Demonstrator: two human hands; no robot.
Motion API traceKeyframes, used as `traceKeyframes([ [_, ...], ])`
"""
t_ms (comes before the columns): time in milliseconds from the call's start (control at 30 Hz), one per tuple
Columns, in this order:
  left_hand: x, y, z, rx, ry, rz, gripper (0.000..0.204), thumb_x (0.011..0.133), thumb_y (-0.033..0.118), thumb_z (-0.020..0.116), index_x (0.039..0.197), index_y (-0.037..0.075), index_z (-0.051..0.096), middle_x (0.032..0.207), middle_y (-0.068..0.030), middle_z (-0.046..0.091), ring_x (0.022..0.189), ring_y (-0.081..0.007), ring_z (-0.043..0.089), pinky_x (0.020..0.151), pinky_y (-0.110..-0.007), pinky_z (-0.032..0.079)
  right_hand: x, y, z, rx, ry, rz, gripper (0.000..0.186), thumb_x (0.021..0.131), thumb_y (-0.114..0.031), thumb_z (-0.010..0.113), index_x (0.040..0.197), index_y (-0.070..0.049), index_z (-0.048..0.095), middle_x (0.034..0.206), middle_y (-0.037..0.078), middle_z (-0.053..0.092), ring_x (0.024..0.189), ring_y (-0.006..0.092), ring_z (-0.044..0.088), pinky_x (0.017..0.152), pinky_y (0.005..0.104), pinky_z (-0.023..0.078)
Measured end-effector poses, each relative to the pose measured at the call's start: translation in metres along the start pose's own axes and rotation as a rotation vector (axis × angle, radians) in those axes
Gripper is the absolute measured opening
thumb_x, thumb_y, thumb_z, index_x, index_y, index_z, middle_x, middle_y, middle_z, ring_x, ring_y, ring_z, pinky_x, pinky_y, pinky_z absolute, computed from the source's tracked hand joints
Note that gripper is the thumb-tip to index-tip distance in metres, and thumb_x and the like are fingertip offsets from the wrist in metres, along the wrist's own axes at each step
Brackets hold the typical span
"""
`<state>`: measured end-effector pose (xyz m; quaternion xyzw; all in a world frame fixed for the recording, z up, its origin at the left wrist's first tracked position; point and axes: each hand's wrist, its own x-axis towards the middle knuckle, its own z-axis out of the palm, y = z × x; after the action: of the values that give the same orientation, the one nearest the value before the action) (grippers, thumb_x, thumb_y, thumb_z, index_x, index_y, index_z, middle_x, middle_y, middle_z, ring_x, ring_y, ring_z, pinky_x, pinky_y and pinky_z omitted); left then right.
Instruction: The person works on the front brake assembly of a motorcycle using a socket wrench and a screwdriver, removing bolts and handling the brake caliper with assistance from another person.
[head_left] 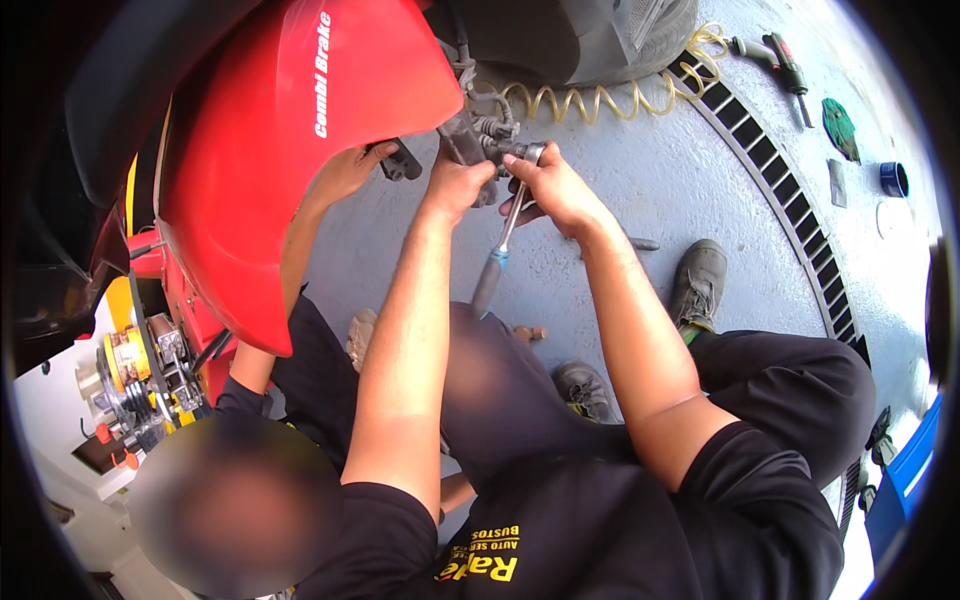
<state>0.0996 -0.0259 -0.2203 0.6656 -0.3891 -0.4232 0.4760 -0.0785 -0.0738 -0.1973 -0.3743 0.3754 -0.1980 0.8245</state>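
Note:
My left hand (458, 188) is closed around the lower side of a dark, grimy metal part (462, 138) that looks like a brake caliper. Beside it, my right hand (562, 192) grips the head end of a ratchet (511, 222), its thumb pressed near the socket at the part. The ratchet's blue-grey handle (488, 280) hangs down towards me, clear of both palms. Some of my right fingers are hidden behind the shaft. A co-worker's hand (345, 175) reaches from under the red panel (330, 90) to a black piece (402, 160) left of my hands.
A tyre (665, 40) and a coiled yellowish air hose (600, 103) lie beyond my hands. Along the right runs a floor grating (775, 165), with an air tool (787, 68), a green cloth (840, 130) and a blue can (893, 180) past it. The co-worker crouches close at my left.

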Motion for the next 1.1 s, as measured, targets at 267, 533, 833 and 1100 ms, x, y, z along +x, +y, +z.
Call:
traceKeyframes([
  [267, 0.002, 0.001, 0.000, 0.041, -0.006, -0.014, 0.035, 0.076, -0.001, 0.062, 0.111, 0.002, 0.062, 0.102, -0.0033, 0.066, 0.094, -0.0140, 0.063, 0.081, -0.030, 0.051, 0.025, 0.028, -0.016, -0.751, 0.204, -0.377, 0.053, 0.094, -0.031, 0.063, 0.115, 0.007, 0.033, 0.086, 0.024, 0.068, 0.072, 0.0271, 0.071, 0.072, 0.0425, 0.055],
  [533, -0.004, 0.013, 0.007, -0.036, -0.040, -0.084, 0.038, 0.074, -0.003, 0.061, 0.112, 0.003, 0.061, 0.103, -0.0040, 0.066, 0.095, -0.0154, 0.063, 0.084, -0.032, 0.051, 0.008, 0.016, -0.012, -0.227, 0.029, -0.123, 0.047, 0.096, -0.028, 0.060, 0.113, 0.007, 0.034, 0.094, 0.019, 0.064, 0.066, 0.0231, 0.070, 0.053, 0.0365, 0.058],
  [833, -0.009, 0.021, 0.008, -0.034, -0.036, -0.118, 0.030, 0.074, -0.003, 0.061, 0.103, 0.004, 0.065, 0.097, -0.0023, 0.067, 0.085, -0.0125, 0.062, 0.072, -0.029, 0.050, 0.001, 0.003, -0.008, -0.144, -0.011, -0.005, 0.056, 0.095, -0.031, 0.062, 0.119, 0.009, 0.032, 0.101, 0.020, 0.065, 0.075, 0.0233, 0.070, 0.059, 0.0355, 0.059],
  [1100, -0.003, 0.011, 0.009, -0.018, 0.002, -0.103, 0.036, 0.073, -0.003, 0.060, 0.109, 0.003, 0.061, 0.101, -0.0021, 0.065, 0.091, -0.0136, 0.062, 0.080, -0.030, 0.050, 0.005, 0.001, -0.010, -0.063, -0.042, 0.010, 0.053, 0.098, -0.035, 0.058, 0.118, 0.007, 0.032, 0.088, 0.015, 0.063, 0.070, 0.0221, 0.070, 0.055, 0.0341, 0.057],
])
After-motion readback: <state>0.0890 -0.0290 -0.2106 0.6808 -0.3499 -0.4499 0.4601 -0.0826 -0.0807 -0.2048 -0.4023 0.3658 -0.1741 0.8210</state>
